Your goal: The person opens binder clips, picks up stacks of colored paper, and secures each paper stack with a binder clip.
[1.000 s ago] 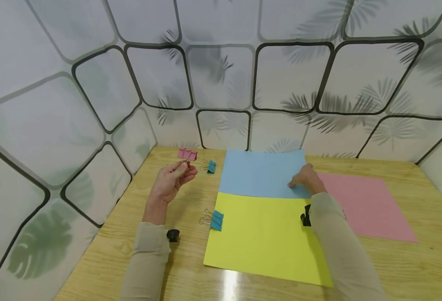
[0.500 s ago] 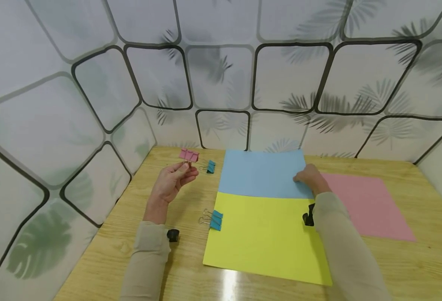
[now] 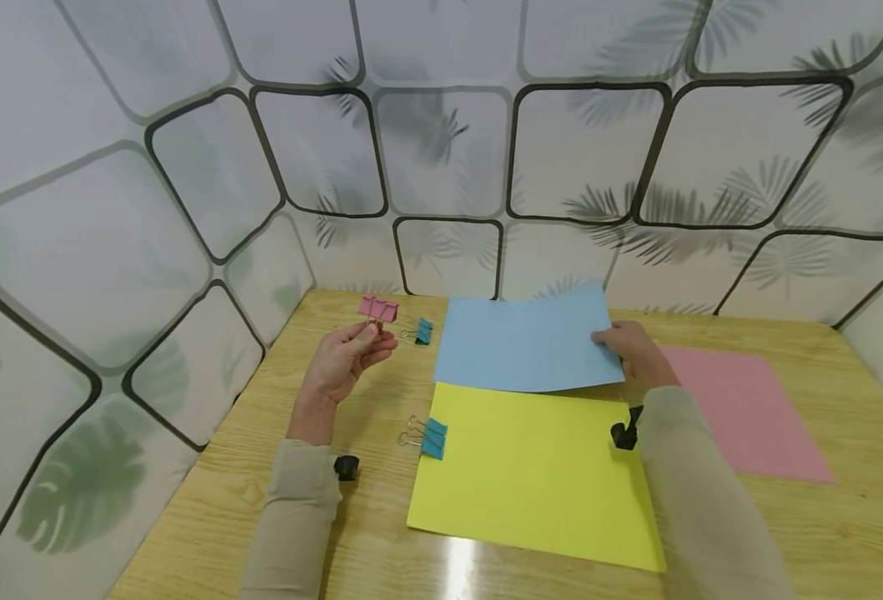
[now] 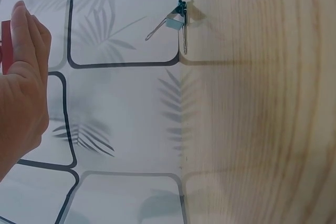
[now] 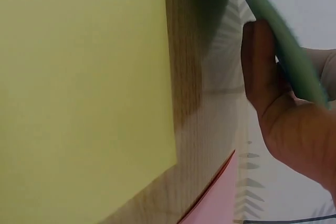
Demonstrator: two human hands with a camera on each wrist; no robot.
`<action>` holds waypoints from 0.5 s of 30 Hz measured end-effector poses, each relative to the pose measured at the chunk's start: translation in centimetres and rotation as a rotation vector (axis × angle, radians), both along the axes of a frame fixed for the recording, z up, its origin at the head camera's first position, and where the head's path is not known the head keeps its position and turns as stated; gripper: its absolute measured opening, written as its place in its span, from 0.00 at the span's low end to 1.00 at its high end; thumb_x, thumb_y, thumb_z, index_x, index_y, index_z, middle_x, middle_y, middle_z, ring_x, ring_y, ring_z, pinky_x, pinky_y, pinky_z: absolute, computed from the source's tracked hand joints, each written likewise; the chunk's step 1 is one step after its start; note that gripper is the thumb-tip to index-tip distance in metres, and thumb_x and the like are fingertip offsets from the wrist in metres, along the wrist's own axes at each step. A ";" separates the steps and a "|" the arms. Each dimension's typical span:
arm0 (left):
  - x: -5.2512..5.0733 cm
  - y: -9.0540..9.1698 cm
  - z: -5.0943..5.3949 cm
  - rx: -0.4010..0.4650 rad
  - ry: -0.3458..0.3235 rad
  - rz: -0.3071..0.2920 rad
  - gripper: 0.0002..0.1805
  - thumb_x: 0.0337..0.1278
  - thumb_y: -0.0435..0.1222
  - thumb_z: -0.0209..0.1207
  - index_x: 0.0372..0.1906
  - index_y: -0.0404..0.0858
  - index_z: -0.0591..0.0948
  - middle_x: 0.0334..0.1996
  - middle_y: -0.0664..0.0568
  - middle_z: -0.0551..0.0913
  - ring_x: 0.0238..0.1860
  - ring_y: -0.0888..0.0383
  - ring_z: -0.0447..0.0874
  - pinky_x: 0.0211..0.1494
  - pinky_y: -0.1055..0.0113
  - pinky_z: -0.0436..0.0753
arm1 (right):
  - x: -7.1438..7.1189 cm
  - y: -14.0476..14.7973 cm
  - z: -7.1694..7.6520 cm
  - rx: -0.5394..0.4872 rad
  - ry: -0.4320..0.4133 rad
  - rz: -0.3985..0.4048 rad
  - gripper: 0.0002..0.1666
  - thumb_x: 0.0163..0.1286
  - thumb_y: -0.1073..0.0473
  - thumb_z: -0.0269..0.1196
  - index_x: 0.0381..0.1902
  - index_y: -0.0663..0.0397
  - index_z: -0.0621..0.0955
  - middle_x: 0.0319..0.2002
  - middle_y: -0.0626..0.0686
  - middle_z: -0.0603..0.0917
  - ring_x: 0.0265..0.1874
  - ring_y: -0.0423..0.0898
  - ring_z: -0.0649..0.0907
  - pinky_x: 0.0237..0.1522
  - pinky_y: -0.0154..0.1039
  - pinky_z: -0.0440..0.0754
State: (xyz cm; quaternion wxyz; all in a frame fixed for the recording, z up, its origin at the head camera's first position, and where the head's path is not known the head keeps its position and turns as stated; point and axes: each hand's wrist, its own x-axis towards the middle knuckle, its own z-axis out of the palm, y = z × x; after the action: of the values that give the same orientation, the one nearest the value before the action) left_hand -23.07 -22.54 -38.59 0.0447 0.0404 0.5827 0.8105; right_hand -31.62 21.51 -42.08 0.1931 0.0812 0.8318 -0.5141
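Note:
My left hand [image 3: 342, 360] holds up a pink binder clip [image 3: 378, 308] by its handles, between thumb and fingers. At its right edge, the blue paper [image 3: 519, 346] is pinched by my right hand [image 3: 642, 350]; that side is raised off the table, and the near edge bows. The right wrist view shows the thumb and fingers on either side of this paper [image 5: 294, 51]. In front lies yellow paper [image 3: 539, 475], with a teal binder clip [image 3: 433, 439] on its left edge. Another teal binder clip [image 3: 423, 332] stands beside the blue paper's left edge.
Pink paper [image 3: 749, 412] lies on the wooden table [image 3: 801, 533] to the right, partly behind my right forearm. A patterned wall [image 3: 441, 150] closes off the back and left sides of the table.
My right hand has shifted right to the blue paper's edge, taken hold of it and lifted that side. The left hand and its pink binder clip have stayed almost still.

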 end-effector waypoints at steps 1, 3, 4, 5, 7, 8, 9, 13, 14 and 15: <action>0.0 0.0 0.0 0.002 0.000 -0.001 0.09 0.75 0.31 0.49 0.49 0.32 0.78 0.37 0.48 0.86 0.39 0.59 0.89 0.48 0.69 0.84 | 0.1 0.0 0.0 -0.029 -0.004 -0.004 0.42 0.80 0.53 0.46 0.78 0.68 0.42 0.74 0.74 0.51 0.66 0.69 0.69 0.45 0.47 0.83; 0.0 0.0 0.0 0.007 0.000 -0.003 0.09 0.75 0.31 0.49 0.48 0.33 0.79 0.37 0.48 0.86 0.38 0.59 0.89 0.48 0.68 0.84 | 0.2 0.0 0.1 -0.085 -0.019 -0.006 0.42 0.80 0.54 0.45 0.77 0.68 0.40 0.75 0.73 0.47 0.70 0.69 0.64 0.57 0.54 0.79; 0.1 0.0 0.0 0.009 0.000 -0.003 0.09 0.75 0.31 0.49 0.48 0.34 0.79 0.37 0.48 0.86 0.38 0.59 0.89 0.48 0.68 0.84 | 0.3 0.1 0.2 -0.099 -0.021 -0.010 0.42 0.80 0.53 0.45 0.77 0.68 0.40 0.76 0.73 0.46 0.70 0.69 0.63 0.60 0.56 0.76; 0.1 0.1 0.0 0.010 -0.001 -0.003 0.09 0.75 0.31 0.49 0.47 0.34 0.80 0.36 0.48 0.86 0.38 0.59 0.89 0.48 0.68 0.84 | 0.3 0.1 0.2 -0.124 -0.026 -0.017 0.42 0.81 0.54 0.45 0.78 0.67 0.39 0.76 0.72 0.46 0.71 0.69 0.62 0.64 0.57 0.72; 0.1 0.1 0.0 0.013 -0.004 -0.002 0.09 0.75 0.31 0.48 0.46 0.35 0.80 0.36 0.48 0.86 0.38 0.59 0.89 0.47 0.68 0.85 | 0.6 0.1 0.3 -0.134 -0.015 -0.017 0.41 0.81 0.53 0.45 0.78 0.67 0.39 0.76 0.72 0.46 0.71 0.69 0.61 0.66 0.58 0.69; 0.2 0.1 0.0 0.013 -0.005 -0.001 0.10 0.75 0.31 0.48 0.46 0.36 0.80 0.36 0.48 0.86 0.37 0.59 0.89 0.47 0.68 0.85 | 0.7 0.2 0.4 -0.143 -0.008 -0.017 0.41 0.81 0.53 0.44 0.78 0.66 0.39 0.76 0.71 0.45 0.72 0.68 0.60 0.67 0.57 0.68; 0.2 0.0 0.0 0.012 -0.005 -0.001 0.10 0.75 0.31 0.48 0.46 0.36 0.80 0.36 0.49 0.86 0.37 0.59 0.89 0.47 0.68 0.85 | 0.8 0.2 0.4 -0.158 -0.003 -0.017 0.41 0.81 0.53 0.44 0.78 0.66 0.39 0.76 0.71 0.45 0.72 0.68 0.60 0.68 0.57 0.67; 0.2 0.0 0.0 0.012 -0.001 -0.018 0.10 0.76 0.30 0.48 0.47 0.36 0.80 0.35 0.49 0.86 0.37 0.60 0.89 0.47 0.69 0.84 | 1.4 0.6 0.6 -0.220 0.017 0.000 0.41 0.82 0.51 0.43 0.78 0.63 0.38 0.77 0.70 0.45 0.73 0.67 0.59 0.69 0.56 0.65; 0.2 -0.1 0.0 0.013 0.002 -0.025 0.10 0.76 0.30 0.48 0.47 0.36 0.80 0.35 0.49 0.86 0.37 0.60 0.89 0.47 0.69 0.84 | 1.5 0.7 0.6 -0.234 0.020 0.002 0.41 0.82 0.51 0.43 0.78 0.62 0.38 0.77 0.70 0.46 0.73 0.67 0.59 0.69 0.57 0.65; 0.2 -0.1 0.0 0.013 0.003 -0.031 0.10 0.76 0.30 0.48 0.47 0.37 0.80 0.35 0.49 0.86 0.37 0.60 0.89 0.47 0.69 0.85 | 1.7 0.8 0.6 -0.248 0.021 0.004 0.41 0.82 0.50 0.43 0.78 0.61 0.37 0.77 0.69 0.46 0.73 0.67 0.59 0.69 0.57 0.65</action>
State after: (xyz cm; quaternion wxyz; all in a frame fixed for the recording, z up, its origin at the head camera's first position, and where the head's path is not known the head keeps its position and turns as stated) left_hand -22.85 -22.64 -38.62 0.0562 0.0512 0.5768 0.8133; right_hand -29.94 22.34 -41.51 0.1937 0.0496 0.7640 -0.6135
